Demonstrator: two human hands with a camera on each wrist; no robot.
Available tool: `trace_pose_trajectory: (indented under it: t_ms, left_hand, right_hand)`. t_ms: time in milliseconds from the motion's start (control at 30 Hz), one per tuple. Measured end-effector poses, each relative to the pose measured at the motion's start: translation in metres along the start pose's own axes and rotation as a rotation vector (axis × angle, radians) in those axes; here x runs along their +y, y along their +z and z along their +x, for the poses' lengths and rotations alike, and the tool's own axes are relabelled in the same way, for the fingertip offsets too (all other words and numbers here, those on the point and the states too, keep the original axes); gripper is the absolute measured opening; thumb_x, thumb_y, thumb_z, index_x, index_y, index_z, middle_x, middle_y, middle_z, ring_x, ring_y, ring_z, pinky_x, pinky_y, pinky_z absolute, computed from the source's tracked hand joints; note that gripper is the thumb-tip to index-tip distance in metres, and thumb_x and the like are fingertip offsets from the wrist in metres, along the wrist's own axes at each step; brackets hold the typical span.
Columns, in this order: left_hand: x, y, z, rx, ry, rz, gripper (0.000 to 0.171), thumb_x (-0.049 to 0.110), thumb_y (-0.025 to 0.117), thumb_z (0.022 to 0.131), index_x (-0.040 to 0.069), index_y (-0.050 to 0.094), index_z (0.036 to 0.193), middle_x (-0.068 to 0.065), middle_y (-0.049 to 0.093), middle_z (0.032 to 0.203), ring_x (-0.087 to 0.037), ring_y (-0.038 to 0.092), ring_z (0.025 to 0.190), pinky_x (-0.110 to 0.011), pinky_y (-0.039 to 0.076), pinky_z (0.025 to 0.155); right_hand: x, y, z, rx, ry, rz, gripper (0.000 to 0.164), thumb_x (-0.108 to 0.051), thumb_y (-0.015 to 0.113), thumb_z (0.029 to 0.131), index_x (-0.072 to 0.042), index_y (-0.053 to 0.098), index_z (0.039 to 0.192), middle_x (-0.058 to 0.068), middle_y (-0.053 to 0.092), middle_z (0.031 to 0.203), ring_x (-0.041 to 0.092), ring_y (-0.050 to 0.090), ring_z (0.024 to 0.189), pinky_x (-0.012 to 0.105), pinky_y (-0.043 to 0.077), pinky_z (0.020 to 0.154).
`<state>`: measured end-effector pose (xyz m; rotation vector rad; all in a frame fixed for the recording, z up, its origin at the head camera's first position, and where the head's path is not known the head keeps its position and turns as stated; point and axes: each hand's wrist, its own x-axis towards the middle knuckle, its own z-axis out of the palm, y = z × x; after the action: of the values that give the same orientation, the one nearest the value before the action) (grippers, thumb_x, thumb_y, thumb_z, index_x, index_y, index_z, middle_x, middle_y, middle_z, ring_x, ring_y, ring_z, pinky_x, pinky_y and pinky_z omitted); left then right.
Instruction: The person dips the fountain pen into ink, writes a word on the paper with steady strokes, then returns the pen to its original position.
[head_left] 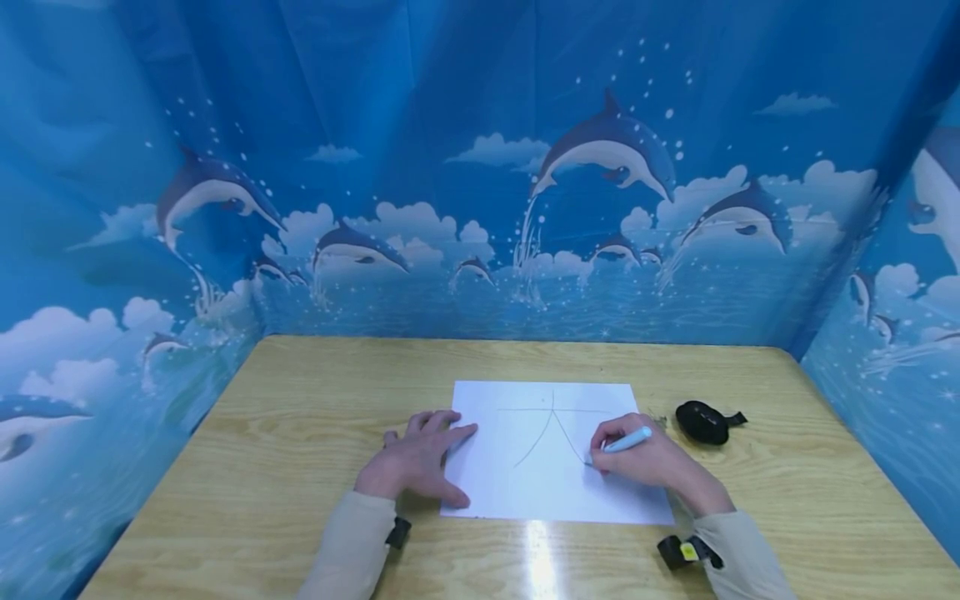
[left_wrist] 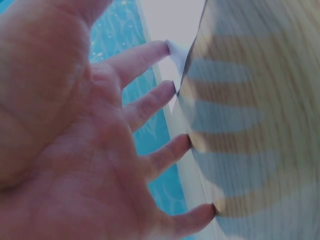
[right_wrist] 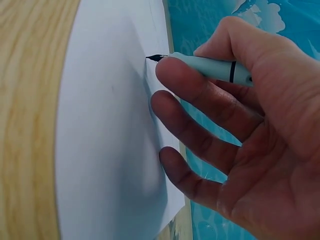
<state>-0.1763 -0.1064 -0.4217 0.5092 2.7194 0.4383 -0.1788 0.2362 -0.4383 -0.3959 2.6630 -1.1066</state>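
A white sheet of paper (head_left: 487, 487) lies on the table, bearing a thin horizontal line, a short upright one and two strokes that spread downward. My right hand (head_left: 641, 454) pinches a light blue fountain pen (head_left: 628, 440) between thumb and fingers. In the right wrist view the dark nib of the fountain pen (right_wrist: 200, 64) meets the paper; the other fingers are bent below it. At the sheet's left edge my left hand (head_left: 420, 458) rests with fingers spread, thumb and index on the paper. The left wrist view shows the other fingertips (left_wrist: 202, 216) on the wood.
A small black pouch (head_left: 702, 422) with a strap lies right of the paper on the wooden table (head_left: 315, 400). Behind and at both sides hangs a blue curtain (head_left: 450, 108) printed with dolphins. Both wrists carry black straps with small devices.
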Motion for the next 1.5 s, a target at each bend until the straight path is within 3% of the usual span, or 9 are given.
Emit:
trace_pose_trajectory:
  t_ms: [133, 233, 333, 467, 633, 767, 933, 1233, 1500]
  left_hand:
    - [-0.001, 0.0, 0.0, -0.005, 0.003, -0.008, 0.102, 0.056, 0.09, 0.068, 0.031, 0.044, 0.155, -0.003, 0.032, 0.166, -0.042, 0.024, 0.153, -0.083, 0.023, 0.111]
    - [-0.001, 0.001, 0.001, -0.011, 0.01, -0.016, 0.101, 0.056, 0.089, 0.07, 0.031, 0.043, 0.156, -0.003, 0.031, 0.167, -0.043, 0.023, 0.153, -0.083, 0.021, 0.111]
    - [-0.002, 0.001, 0.001, -0.018, 0.012, -0.027, 0.1, 0.055, 0.088, 0.072, 0.032, 0.041, 0.157, -0.002, 0.03, 0.168, -0.042, 0.021, 0.154, -0.083, 0.021, 0.112]
    - [-0.004, 0.003, 0.002, -0.023, 0.01, -0.028, 0.1, 0.056, 0.087, 0.073, 0.033, 0.04, 0.157, -0.001, 0.029, 0.169, -0.042, 0.021, 0.155, -0.083, 0.02, 0.113]
    - [-0.004, 0.004, 0.002, -0.023, 0.004, -0.027, 0.1, 0.056, 0.087, 0.072, 0.032, 0.04, 0.157, -0.002, 0.029, 0.168, -0.043, 0.02, 0.155, -0.083, 0.02, 0.113]
    - [-0.005, 0.004, 0.002, -0.023, 0.006, -0.018, 0.1, 0.056, 0.087, 0.073, 0.032, 0.04, 0.158, -0.002, 0.029, 0.169, -0.043, 0.02, 0.155, -0.083, 0.02, 0.112]
    - [-0.005, 0.003, 0.002, -0.019, 0.013, -0.016, 0.1, 0.056, 0.087, 0.073, 0.032, 0.039, 0.158, -0.003, 0.028, 0.169, -0.044, 0.02, 0.155, -0.084, 0.018, 0.113]
    - [-0.003, 0.003, 0.001, -0.037, -0.005, -0.037, 0.098, 0.056, 0.086, 0.073, 0.032, 0.04, 0.157, -0.002, 0.029, 0.169, -0.043, 0.019, 0.156, -0.083, 0.017, 0.114]
    - [-0.003, 0.004, 0.001, -0.036, -0.018, -0.047, 0.098, 0.055, 0.087, 0.073, 0.031, 0.042, 0.156, -0.004, 0.029, 0.169, -0.044, 0.019, 0.156, -0.084, 0.016, 0.113]
  right_hand:
    - [0.002, -0.001, 0.0, 0.003, -0.013, 0.0, 0.004, -0.015, 0.073, 0.086, -0.013, 0.073, 0.083, -0.005, 0.068, 0.065, 0.003, 0.037, 0.049, 0.018, 0.03, 0.048]
    - [0.005, -0.006, -0.002, 0.034, -0.014, 0.04, 0.007, -0.019, 0.072, 0.092, -0.012, 0.074, 0.09, -0.004, 0.072, 0.072, 0.006, 0.052, 0.057, 0.019, 0.04, 0.054]
    - [0.006, -0.014, -0.006, 0.107, -0.017, 0.104, 0.013, -0.023, 0.071, 0.096, -0.011, 0.072, 0.099, 0.001, 0.076, 0.084, 0.011, 0.068, 0.075, 0.021, 0.052, 0.066]
    - [0.008, -0.029, -0.014, 0.237, -0.035, 0.112, 0.019, -0.027, 0.071, 0.097, -0.011, 0.07, 0.107, 0.006, 0.076, 0.099, 0.009, 0.071, 0.091, 0.024, 0.058, 0.074]
    - [0.014, -0.046, -0.028, 0.329, -0.058, 0.121, 0.028, -0.028, 0.063, 0.103, -0.01, 0.067, 0.123, 0.013, 0.074, 0.112, 0.008, 0.072, 0.092, 0.028, 0.061, 0.074]
    - [0.018, -0.056, -0.037, 0.383, -0.056, 0.161, 0.032, -0.02, 0.059, 0.105, -0.005, 0.063, 0.132, -0.003, 0.075, 0.104, 0.005, 0.072, 0.087, 0.028, 0.058, 0.062]
    - [0.027, -0.059, -0.041, 0.462, -0.072, 0.185, 0.03, -0.012, 0.058, 0.104, 0.0, 0.06, 0.131, -0.027, 0.07, 0.097, 0.001, 0.072, 0.083, 0.025, 0.058, 0.061]
    - [0.04, -0.062, -0.052, 0.586, -0.052, 0.199, 0.017, -0.008, 0.066, 0.098, 0.001, 0.059, 0.11, -0.011, 0.073, 0.084, 0.011, 0.07, 0.07, 0.025, 0.059, 0.06]
    - [0.053, -0.065, -0.064, 0.632, -0.019, 0.168, 0.025, -0.015, 0.07, 0.098, 0.0, 0.066, 0.117, -0.009, 0.074, 0.089, 0.007, 0.07, 0.073, 0.024, 0.059, 0.061]
